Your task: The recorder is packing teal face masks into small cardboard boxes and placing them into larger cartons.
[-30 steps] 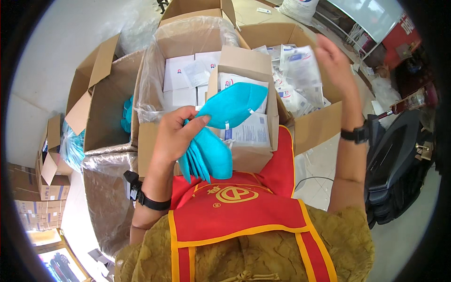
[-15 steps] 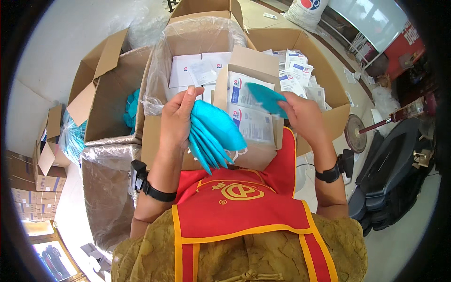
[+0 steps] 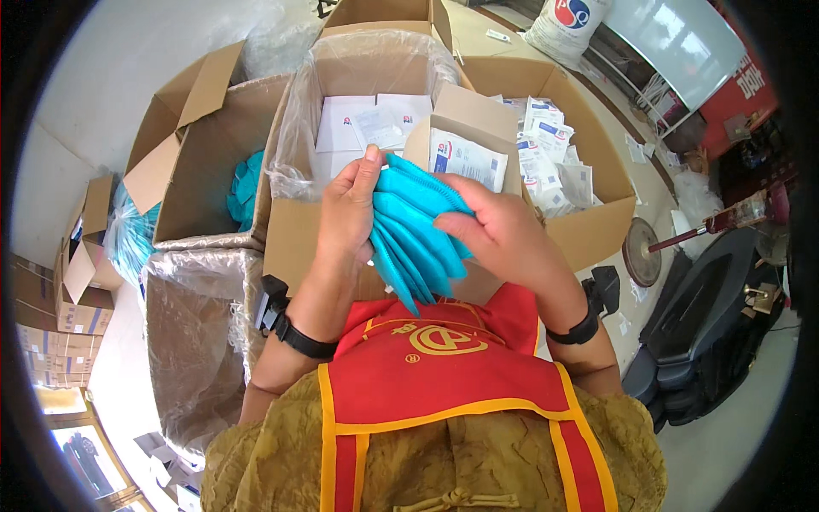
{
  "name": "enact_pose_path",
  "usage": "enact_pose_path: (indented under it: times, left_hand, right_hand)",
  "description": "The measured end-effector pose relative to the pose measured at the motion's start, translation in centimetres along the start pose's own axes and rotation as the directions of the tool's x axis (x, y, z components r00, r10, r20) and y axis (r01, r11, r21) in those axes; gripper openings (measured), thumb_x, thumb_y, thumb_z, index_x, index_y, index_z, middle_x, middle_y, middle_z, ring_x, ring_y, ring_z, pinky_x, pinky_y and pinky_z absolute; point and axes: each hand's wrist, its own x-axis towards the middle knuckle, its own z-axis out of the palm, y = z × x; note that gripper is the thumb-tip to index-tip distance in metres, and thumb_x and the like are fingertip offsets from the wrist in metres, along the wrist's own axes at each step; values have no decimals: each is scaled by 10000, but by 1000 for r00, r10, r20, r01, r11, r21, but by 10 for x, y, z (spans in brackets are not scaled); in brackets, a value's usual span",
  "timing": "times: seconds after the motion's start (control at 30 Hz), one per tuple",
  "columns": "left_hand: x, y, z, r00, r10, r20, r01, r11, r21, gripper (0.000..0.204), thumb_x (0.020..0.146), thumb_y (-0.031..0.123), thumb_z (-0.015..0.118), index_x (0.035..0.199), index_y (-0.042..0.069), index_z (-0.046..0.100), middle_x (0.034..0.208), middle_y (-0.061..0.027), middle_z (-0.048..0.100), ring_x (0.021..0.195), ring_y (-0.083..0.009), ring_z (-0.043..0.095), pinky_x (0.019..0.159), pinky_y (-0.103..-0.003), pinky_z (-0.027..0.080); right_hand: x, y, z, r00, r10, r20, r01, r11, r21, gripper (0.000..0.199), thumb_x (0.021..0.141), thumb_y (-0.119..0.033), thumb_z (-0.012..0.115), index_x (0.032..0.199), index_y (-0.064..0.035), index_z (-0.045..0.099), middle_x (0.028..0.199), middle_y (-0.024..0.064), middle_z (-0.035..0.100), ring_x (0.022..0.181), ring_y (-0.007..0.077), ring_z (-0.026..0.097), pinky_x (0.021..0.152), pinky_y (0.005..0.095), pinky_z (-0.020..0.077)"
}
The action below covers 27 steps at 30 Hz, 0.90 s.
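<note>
A fanned bunch of several flat-folded turquoise face masks (image 3: 409, 229) is in front of me, above my red apron. My left hand (image 3: 345, 209) is closed on its left edge, thumb on top. From the right, my right hand (image 3: 503, 230) reaches in, thumb and fingers closed on the masks' right side; its fingertips are partly hidden. Just beyond the hands stands a small open carton (image 3: 478, 113) holding flat printed white packets (image 3: 467, 160). The masks and my right hand cover its lower part.
A plastic-lined carton (image 3: 380, 64) with white packets stands behind, and another carton of packets (image 3: 589, 226) at right. At left are a carton with turquoise masks (image 3: 246, 189) and a plastic-lined box (image 3: 192, 341). A black chair (image 3: 699, 316) stands far right.
My right hand has moved left with a single mask to the bunch in my left hand. The left hand has shifted slightly right.
</note>
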Motion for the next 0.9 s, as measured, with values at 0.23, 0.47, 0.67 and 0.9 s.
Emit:
enact_pose_path:
  times: [0.23, 0.47, 0.67, 0.9]
  left_hand:
    - [-14, -26, -17, 935, -349, 62, 350, 884, -308, 601, 895, 497, 532, 1132, -55, 538, 944, -142, 614, 863, -200, 607, 793, -357, 513]
    - [-24, -33, -27, 922, -386, -15, 373, 899, -229, 461, 893, 475, 550, 891, 14, 567, 777, -105, 613, 679, -197, 623, 626, -349, 544]
    - [-36, -39, -33, 907, -412, -84, 394, 903, -171, 379, 916, 413, 543, 836, 42, 556, 718, -90, 608, 613, -190, 613, 586, -352, 541]
    - [-56, -63, -70, 811, -583, -48, 543, 780, -310, 420, 929, 446, 498, 813, 46, 557, 738, -108, 629, 632, -216, 622, 631, -364, 541]
  right_hand:
    - [-17, 34, 23, 994, -103, -31, 105, 992, 70, 415, 907, -215, 534, 1300, -110, 449, 1056, 172, 624, 964, 358, 613, 802, 360, 481]
    - [-16, 26, 42, 993, -106, 55, 97, 984, 150, 488, 918, -260, 506, 1360, -105, 369, 1064, 221, 606, 927, 392, 611, 782, 411, 489]
    - [-16, 13, 46, 973, 44, 224, -2, 983, -185, 587, 907, -280, 540, 1399, -89, 284, 981, 224, 618, 846, 418, 612, 731, 410, 491]
    - [-38, 60, 84, 966, -79, 248, 50, 991, 122, 485, 935, -240, 478, 1382, -126, 328, 1162, 254, 546, 1032, 394, 570, 860, 425, 461]
